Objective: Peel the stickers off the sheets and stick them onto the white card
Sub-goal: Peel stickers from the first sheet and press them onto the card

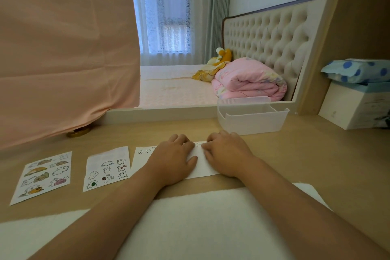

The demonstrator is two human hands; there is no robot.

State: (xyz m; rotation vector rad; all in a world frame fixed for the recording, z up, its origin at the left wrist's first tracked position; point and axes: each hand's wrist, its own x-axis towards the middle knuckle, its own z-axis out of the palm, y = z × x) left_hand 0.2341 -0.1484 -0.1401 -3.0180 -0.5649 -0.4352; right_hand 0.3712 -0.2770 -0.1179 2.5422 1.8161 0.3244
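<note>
White cloth (200,217) up front; left grip (173,160) flat, relaxed on white card (140,161), right grip (225,154) bent-fingered on it, can't tell if pinching. Sticker sheets (107,169) lie left on the surface (295,154).

Desk cnt
2 sticker sheets (42,177) (106,170), 1 white card (200,168) (half under 2 hands (173,158) (225,154)), 1 clr bin (253,124) nr back edge.

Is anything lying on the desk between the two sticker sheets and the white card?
Nothing visible: only a bare strip of desk separates the nearer sticker sheet from the white card.
</note>
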